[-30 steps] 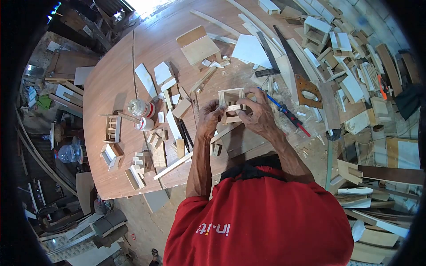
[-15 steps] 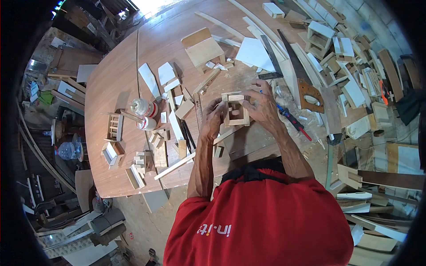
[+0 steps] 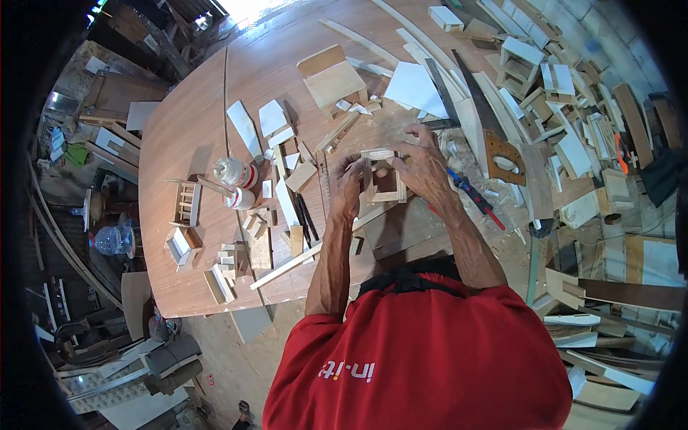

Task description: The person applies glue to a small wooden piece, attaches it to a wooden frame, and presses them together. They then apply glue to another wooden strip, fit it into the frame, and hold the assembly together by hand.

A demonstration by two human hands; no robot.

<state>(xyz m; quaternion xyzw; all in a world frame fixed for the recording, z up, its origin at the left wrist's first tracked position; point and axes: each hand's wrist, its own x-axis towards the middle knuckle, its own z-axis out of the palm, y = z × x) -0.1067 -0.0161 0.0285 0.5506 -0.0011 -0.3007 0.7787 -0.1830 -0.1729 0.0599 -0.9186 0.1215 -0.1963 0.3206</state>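
Observation:
A small open wooden frame [image 3: 388,196], box-like with a hollow middle, is between my two hands over the table's near edge. My left hand [image 3: 347,188] is closed on its left side, fingers bent around the upright. On the other side my right hand [image 3: 424,172] grips the upper right corner, with the thumb at the inner edge and the index finger raised. Part of a finger shows through the opening. Just right of my right wrist lies a blue and red hand tool [image 3: 474,195].
A handsaw [image 3: 504,156] and long wood strips lie to the right. Glue jars [image 3: 234,172], small wooden pieces [image 3: 258,247] and a little slatted chair [image 3: 186,203] stand on the left. A larger wooden piece [image 3: 333,80] sits at the back. Scrap wood [image 3: 573,150] is piled along the right wall.
The frame has tilted slightly and shifted a little to the right with both hands still on it. My right fingers have moved slightly along its top corner.

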